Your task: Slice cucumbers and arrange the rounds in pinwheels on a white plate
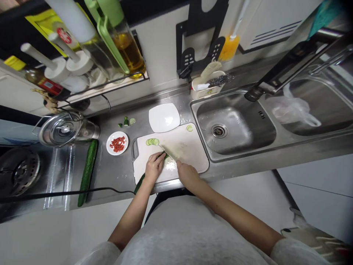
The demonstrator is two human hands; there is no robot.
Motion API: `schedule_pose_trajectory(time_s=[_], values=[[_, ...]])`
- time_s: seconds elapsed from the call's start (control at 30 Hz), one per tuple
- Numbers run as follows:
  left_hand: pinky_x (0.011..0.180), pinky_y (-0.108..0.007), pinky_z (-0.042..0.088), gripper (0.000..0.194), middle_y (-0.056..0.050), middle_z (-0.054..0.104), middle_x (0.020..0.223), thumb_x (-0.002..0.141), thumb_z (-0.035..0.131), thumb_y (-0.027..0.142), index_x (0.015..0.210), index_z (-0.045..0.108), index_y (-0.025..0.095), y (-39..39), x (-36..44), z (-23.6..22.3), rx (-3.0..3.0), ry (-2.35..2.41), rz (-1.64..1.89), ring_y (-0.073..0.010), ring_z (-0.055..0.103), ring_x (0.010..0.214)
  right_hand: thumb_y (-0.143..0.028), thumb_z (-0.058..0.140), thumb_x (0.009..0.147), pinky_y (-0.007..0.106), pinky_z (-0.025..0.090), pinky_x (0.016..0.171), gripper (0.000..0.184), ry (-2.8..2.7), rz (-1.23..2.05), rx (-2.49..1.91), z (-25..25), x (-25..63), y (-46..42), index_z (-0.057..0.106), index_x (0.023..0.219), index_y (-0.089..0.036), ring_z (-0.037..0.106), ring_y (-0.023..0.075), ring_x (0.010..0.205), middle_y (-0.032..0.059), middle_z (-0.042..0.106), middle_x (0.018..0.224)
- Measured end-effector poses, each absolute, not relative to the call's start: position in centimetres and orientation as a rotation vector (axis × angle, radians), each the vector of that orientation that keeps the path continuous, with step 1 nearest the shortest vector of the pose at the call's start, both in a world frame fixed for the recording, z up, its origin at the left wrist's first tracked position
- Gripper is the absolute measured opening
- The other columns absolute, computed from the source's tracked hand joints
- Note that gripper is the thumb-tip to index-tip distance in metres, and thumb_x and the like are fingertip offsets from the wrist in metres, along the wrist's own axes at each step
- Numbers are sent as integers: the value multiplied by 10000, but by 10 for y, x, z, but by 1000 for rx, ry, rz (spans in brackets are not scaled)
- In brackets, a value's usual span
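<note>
My right hand (pixel 189 176) is closed round the handle of a kitchen knife (pixel 171 152), whose blade slants up and left over the white cutting board (pixel 193 147). Just left of the blade, my left hand (pixel 154 167) has its fingers curled down on a cucumber (pixel 140 183). That cucumber is mostly hidden; its dark green end shows beneath my left wrist and a bit of it shows by the blade. A row of cucumber slices (pixel 152 141) lies near the blade tip. A couple more slices (pixel 189 128) rest in the board's far right corner.
Behind the board sits a white square plate (pixel 164 117). To the left are a small plate of chopped red pieces (pixel 117 143), cucumber ends (pixel 126 121) and a whole cucumber (pixel 88 173). A black cable (pixel 104 189) crosses the counter's front. The sink (pixel 237 129) is at right.
</note>
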State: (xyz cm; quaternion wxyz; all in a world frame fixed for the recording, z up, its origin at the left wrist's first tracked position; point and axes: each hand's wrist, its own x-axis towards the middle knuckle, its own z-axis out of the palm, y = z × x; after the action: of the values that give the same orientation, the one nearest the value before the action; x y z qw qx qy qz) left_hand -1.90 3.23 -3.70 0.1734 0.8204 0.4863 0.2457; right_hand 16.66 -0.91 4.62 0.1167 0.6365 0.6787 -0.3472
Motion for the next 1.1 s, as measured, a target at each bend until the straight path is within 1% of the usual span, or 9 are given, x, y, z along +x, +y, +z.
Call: schedule_pose_trajectory(time_s=[0.13,0.37,0.8,1.1], values=[[922,-352,519,288,-76,645,1121,911,485,222,1139,659,245,32,-18,-37,2318,1393,699,-183,596,1039,-40,308,900,290,484,750,319,1962,-1062,1845,52,162,-7,487,1151,-123,670,224,935,152,682,945],[938,-344,518,288,-81,636,1165,916,457,209,1108,670,233,31,-17,-37,2296,1368,667,-180,601,1058,-59,269,929,329,504,753,313,1978,-1070,1874,53,160,-10,506,1123,-123,678,241,928,153,687,924],[938,-361,512,268,-88,642,1153,911,460,202,1069,677,220,32,-19,-40,2291,1352,677,-185,601,1062,-74,285,929,301,510,712,295,2013,-1048,1925,45,155,-10,527,1089,-123,686,238,897,140,698,890],[934,-359,518,261,-82,647,1146,914,459,210,1055,679,221,31,-18,-39,2315,1344,683,-182,604,1055,-64,330,915,298,508,737,288,2004,-1069,1916,42,151,-3,523,1121,-119,682,232,920,138,698,889]])
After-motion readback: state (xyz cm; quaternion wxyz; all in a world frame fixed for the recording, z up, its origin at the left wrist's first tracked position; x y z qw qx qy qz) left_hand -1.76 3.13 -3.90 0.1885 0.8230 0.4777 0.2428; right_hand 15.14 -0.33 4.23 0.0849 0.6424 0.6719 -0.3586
